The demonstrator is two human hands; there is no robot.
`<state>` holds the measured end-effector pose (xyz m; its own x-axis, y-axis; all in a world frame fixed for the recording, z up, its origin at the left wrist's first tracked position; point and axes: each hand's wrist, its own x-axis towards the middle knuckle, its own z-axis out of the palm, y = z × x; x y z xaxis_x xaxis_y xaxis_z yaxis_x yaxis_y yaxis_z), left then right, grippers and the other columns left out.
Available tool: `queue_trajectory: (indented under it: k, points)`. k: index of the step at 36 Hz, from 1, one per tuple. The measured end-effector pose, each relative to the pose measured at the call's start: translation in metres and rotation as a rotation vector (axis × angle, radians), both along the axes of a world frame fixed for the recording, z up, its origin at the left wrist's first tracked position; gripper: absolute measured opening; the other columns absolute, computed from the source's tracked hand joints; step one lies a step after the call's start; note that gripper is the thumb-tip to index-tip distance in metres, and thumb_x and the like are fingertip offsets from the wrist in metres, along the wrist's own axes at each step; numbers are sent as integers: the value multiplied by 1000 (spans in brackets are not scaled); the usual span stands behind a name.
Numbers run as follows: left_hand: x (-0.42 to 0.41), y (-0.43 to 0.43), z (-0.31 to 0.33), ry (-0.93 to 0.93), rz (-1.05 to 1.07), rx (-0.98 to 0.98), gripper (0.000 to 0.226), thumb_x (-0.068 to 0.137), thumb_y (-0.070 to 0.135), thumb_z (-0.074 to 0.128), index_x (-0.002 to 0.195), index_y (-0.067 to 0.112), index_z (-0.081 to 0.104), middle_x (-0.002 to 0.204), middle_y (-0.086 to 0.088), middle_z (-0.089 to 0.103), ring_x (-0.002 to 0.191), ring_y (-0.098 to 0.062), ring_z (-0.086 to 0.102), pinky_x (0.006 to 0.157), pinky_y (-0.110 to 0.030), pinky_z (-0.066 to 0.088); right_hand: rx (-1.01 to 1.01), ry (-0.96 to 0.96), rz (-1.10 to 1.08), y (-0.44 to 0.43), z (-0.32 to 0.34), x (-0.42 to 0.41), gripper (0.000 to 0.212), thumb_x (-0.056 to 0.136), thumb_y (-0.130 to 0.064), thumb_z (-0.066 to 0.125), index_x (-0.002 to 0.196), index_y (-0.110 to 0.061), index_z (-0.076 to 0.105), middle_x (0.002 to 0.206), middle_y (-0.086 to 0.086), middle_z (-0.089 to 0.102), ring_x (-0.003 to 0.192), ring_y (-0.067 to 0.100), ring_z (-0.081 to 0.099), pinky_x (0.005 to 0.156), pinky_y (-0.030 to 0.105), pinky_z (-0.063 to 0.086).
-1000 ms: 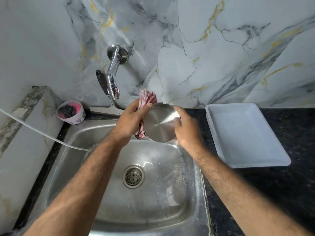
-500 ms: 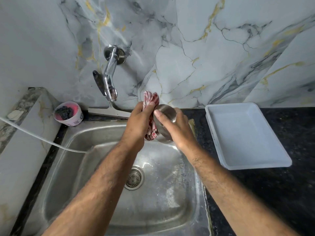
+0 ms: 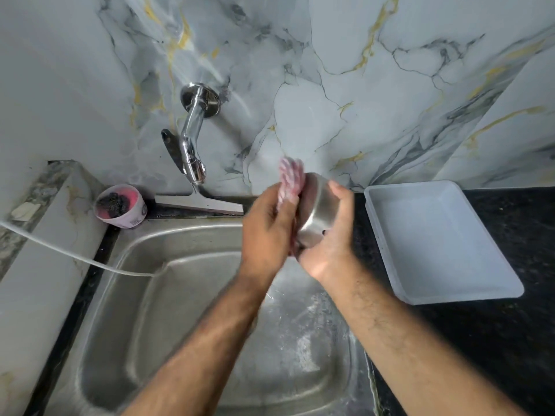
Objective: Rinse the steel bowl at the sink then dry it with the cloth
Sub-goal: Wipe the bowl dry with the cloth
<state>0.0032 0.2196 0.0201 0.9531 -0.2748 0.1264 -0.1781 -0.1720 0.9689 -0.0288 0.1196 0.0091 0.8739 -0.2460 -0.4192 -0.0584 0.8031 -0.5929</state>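
Holding the bowl [image 3: 319,211] on its side over the back right corner of the sink [image 3: 144,295], the right hand [image 3: 329,235] has its fingers curled round the steel wall, thumb on top. Left hand [image 3: 267,232] is closed on the cloth [image 3: 289,184], pressing it against the bowl's open side; a blurry pink bunch sticks up above the fingers. Tap [image 3: 193,136] sits at the back wall, and a white tray [image 3: 492,283] sits on the dark counter [image 3: 510,355] along the sink's right edge.
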Motion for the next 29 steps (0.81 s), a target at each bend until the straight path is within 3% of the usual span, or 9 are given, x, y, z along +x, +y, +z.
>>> queue_trajectory:
  k: [6, 9, 13, 15, 19, 21, 25, 27, 29]
  points:
    - [-23, -3, 0, -458, -281, 51, 39, 103, 10, 63, 141, 7, 64, 144, -3, 64, 139, -13, 56, 116, -30, 43, 128, -103, -49, -14, -3, -2, 59, 89, -72, 54, 81, -22, 84, 77, -3, 78, 77, 14, 79, 70, 27, 63]
    - [-1, -16, 12, -491, -287, 54, 36, 102, 12, 64, 138, 5, 67, 140, -6, 66, 134, -15, 59, 113, -28, 44, 133, -116, -41, -6, -6, -4, 60, 101, -68, 45, 96, -28, 89, 99, -7, 87, 97, 7, 82, 77, 24, 65]
    - [29, -26, 19, -248, -116, 85, 27, 105, 33, 59, 127, 26, 72, 106, 16, 76, 100, 2, 68, 88, -22, 52, 33, -62, 28, -8, -3, -2, 52, 82, -63, 66, 111, -24, 85, 111, 4, 84, 102, 21, 80, 82, 37, 64]
    - [41, -26, 13, -111, -30, 156, 21, 105, 36, 55, 114, 30, 72, 85, 16, 71, 83, -3, 65, 76, -28, 49, -11, -46, 16, -13, 0, 0, 61, 74, -65, 72, 113, -19, 82, 107, 8, 80, 97, 25, 77, 80, 40, 58]
    - [28, -18, 0, -50, -49, 162, 20, 103, 37, 55, 109, 27, 72, 84, 4, 74, 75, -19, 71, 69, -38, 58, -44, -23, -54, -22, 5, 6, 58, 74, -71, 69, 93, -18, 84, 91, 7, 79, 84, 27, 75, 71, 37, 56]
    - [6, -16, -6, -1, -93, 42, 20, 103, 35, 58, 114, 28, 74, 91, 4, 77, 78, -17, 73, 71, -41, 60, -32, 55, -49, -26, 4, 8, 70, 63, -79, 73, 92, -16, 86, 93, 7, 82, 79, 27, 78, 70, 35, 61]
    - [-32, -17, -11, 60, -144, -134, 22, 106, 36, 58, 124, 32, 71, 99, 7, 78, 82, -14, 72, 67, -40, 58, -178, 158, -87, -34, 7, 6, 94, 68, -86, 71, 128, -14, 78, 127, 14, 80, 110, 31, 79, 94, 44, 64]
    - [-36, -22, -7, 18, -131, -158, 32, 104, 35, 62, 135, 29, 67, 120, 2, 77, 108, -21, 73, 90, -52, 60, -381, 208, -111, -36, 5, 5, 96, 76, -82, 67, 148, -19, 61, 148, 11, 68, 132, 31, 68, 110, 50, 56]
    - [-30, -29, -8, -67, -71, -96, 46, 98, 30, 73, 142, 20, 63, 134, -1, 71, 125, -20, 67, 105, -52, 54, -445, 212, -103, -33, 4, 4, 100, 72, -84, 73, 149, -21, 58, 146, 8, 69, 128, 27, 71, 105, 46, 58]
